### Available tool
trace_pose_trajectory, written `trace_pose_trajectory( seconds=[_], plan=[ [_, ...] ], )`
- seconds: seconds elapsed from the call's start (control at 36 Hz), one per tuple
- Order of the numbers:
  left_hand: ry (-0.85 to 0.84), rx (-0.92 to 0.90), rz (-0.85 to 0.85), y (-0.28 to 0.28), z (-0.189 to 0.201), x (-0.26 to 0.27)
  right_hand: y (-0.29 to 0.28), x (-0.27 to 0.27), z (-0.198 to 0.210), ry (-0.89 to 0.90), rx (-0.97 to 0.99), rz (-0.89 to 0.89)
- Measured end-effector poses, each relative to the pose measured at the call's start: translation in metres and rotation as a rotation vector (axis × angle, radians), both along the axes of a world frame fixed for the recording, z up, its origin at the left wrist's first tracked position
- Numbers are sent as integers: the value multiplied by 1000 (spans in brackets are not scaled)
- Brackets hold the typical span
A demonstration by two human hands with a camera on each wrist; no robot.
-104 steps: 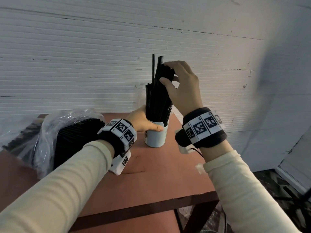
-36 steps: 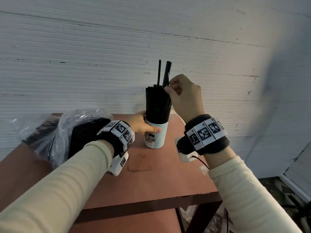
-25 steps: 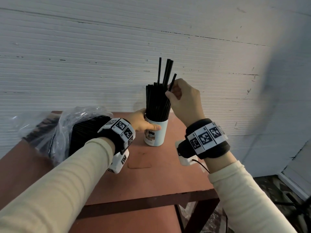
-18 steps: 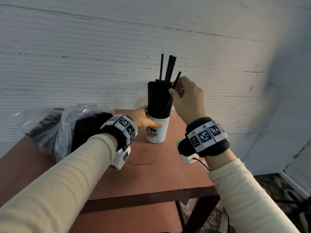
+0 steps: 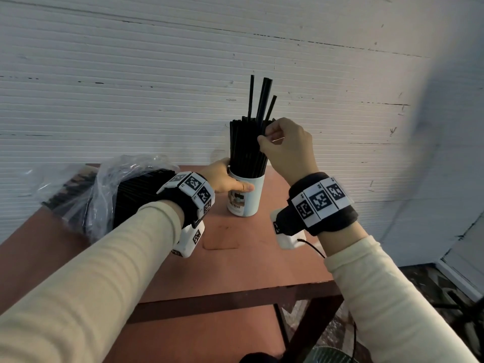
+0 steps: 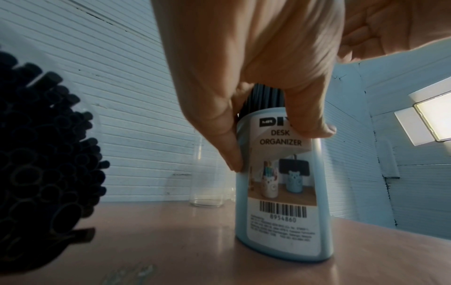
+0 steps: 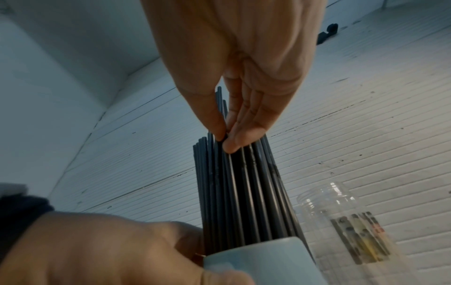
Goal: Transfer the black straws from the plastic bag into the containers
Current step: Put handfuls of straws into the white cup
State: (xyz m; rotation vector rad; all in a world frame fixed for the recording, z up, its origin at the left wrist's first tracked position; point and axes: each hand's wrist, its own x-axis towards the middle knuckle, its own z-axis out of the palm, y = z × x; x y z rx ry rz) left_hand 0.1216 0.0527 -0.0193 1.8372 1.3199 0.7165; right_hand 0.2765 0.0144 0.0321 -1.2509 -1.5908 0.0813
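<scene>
Head view: our right hand (image 5: 286,148) has dropped, pinching raised straws (image 5: 258,106) into the cup (image 5: 246,197) our left hand (image 5: 225,179) grips; seating nearly done.

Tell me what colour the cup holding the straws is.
Pale blue, with a printed paper label; the cup shows best in the left wrist view, gripped by the left hand.
</scene>
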Motion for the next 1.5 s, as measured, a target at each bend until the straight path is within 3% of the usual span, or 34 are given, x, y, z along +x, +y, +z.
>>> trace_pose_trajectory(
  seconds=[0.11,0.22,0.5,0.58,0.69,0.81,0.97,1.36,1.5],
  plan=[
    [8,4,-6,0,0,0,1,0,-1,-16,-30,-2],
    [53,6,-49,-2,4,0,3,-1,-11,-140,-156,6],
    [47,63,-85,-2,5,1,0,1,-25,-126,-268,55],
    [36,41,-78,-1,3,0,1,3,-21,-190,-195,20],
    [1,8,-9,2,-1,-1,0,6,-6,-71,121,23],
    [19,5,33,3,-1,1,3,8,20,-149,309,98],
    [28,7,35,3,-1,1,12,2,42,-167,374,103],
    [45,17,48,4,-2,0,5,-2,-4,-308,305,24],
    [52,12,49,4,-2,1,4,0,9,-294,302,70]
  ],
)
